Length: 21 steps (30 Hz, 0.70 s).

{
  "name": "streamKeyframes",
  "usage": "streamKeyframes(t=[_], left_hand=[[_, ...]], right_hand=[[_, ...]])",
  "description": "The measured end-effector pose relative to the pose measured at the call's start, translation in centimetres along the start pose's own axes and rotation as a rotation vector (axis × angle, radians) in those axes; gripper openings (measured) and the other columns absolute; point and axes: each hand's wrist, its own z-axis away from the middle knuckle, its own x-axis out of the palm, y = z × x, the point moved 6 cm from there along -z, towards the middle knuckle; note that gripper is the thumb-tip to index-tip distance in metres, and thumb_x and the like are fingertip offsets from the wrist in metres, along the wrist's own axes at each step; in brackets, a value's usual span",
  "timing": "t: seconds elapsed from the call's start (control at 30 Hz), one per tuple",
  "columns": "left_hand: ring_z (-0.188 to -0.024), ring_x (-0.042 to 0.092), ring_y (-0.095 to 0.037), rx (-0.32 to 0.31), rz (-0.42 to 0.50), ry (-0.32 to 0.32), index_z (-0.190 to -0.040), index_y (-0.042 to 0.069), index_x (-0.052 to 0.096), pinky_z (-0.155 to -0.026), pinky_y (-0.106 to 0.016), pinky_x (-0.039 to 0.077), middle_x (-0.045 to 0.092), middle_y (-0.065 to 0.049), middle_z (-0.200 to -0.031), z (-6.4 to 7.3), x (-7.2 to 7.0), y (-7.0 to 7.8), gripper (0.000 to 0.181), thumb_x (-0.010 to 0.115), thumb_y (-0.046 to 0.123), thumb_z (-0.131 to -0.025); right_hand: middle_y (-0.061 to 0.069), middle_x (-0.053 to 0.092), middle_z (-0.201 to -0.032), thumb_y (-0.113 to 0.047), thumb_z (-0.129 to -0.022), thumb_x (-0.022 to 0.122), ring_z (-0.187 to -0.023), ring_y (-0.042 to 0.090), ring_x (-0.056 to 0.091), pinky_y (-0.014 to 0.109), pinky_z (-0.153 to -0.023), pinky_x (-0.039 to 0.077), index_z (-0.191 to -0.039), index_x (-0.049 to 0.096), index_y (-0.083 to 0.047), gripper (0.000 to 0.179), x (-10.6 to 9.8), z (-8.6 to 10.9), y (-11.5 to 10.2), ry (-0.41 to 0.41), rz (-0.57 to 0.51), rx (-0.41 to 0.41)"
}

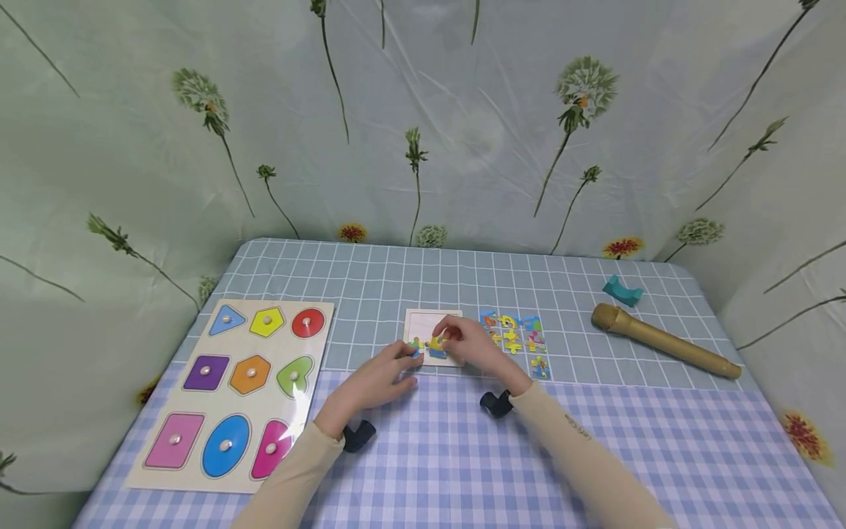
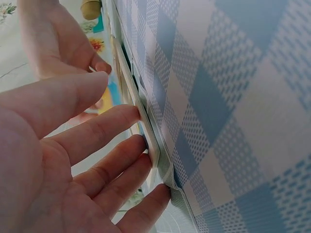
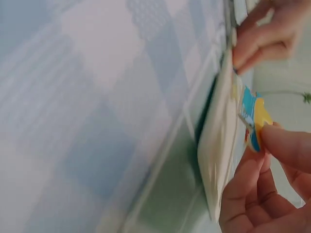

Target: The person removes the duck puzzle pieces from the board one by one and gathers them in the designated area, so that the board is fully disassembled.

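Observation:
My right hand (image 1: 474, 345) pinches a yellow and blue jigsaw piece (image 3: 256, 115) between thumb and fingers, above a small pale wooden puzzle tray (image 1: 423, 319). In the right wrist view that piece is tilted over the tray's near side. My left hand (image 1: 378, 378) has its fingers loosely extended, with the tips on the tray's lower left corner. Beside those fingertips lies another jigsaw piece (image 1: 415, 343), partly covered by them. To the right of the tray, several loose jigsaw pieces (image 1: 512, 336) lie in rows, with one piece (image 1: 539, 367) lower down.
A large shape board (image 1: 264, 402) with knobbed coloured shapes lies at the left, partly under my left sleeve. At the right are a gold microphone (image 1: 667, 342) and a teal curved block (image 1: 623, 291). A floral curtain (image 1: 463, 132) hangs behind the table.

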Motion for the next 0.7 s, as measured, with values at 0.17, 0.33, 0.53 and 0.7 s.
streamKeyframes(t=[0.17, 0.33, 0.53, 0.7], left_hand=[[-0.112, 0.052, -0.029, -0.005, -0.009, 0.001, -0.127, -0.001, 0.060, -0.095, -0.043, 0.043, 0.050, -0.017, -0.123, 0.0, 0.0, -0.1, 0.039, 0.063, 0.017, -0.092], [-0.112, 0.052, -0.029, 0.003, -0.008, 0.010, -0.127, -0.002, 0.060, -0.095, -0.043, 0.043, 0.050, -0.017, -0.123, 0.1, 0.0, -0.1, 0.039, 0.063, 0.017, -0.092], [-0.113, 0.051, -0.029, 0.010, -0.001, 0.016, -0.127, -0.002, 0.060, -0.095, -0.043, 0.043, 0.050, -0.016, -0.123, 0.1, -0.1, 0.0, 0.039, 0.063, 0.016, -0.092], [-0.112, 0.052, -0.030, 0.031, -0.005, 0.034, -0.124, -0.003, 0.061, -0.094, -0.044, 0.043, 0.051, -0.017, -0.122, 0.2, -0.3, 0.2, 0.038, 0.063, 0.016, -0.092]], right_hand=[[0.006, 0.058, -0.081, 0.006, -0.085, 0.061, -0.073, 0.018, 0.053, 0.027, -0.065, 0.044, -0.098, 0.065, 0.002, 0.015, -2.3, 1.5, 1.2, 0.008, -0.028, -0.005], [0.010, 0.060, -0.083, 0.006, -0.085, 0.059, -0.075, 0.019, 0.053, 0.025, -0.064, 0.044, -0.097, 0.066, 0.005, 0.014, -4.7, 3.5, 3.2, 0.012, -0.031, 0.011], [0.006, 0.059, -0.085, 0.004, -0.085, 0.059, -0.076, 0.019, 0.050, 0.027, -0.064, 0.043, -0.097, 0.066, 0.002, 0.014, -7.0, 5.7, 4.8, 0.022, 0.036, 0.109], [0.004, 0.057, -0.080, 0.009, -0.083, 0.056, -0.072, 0.017, 0.049, 0.027, -0.063, 0.042, -0.091, 0.066, 0.001, 0.014, -7.7, 6.7, 5.4, 0.017, 0.102, 0.117]])
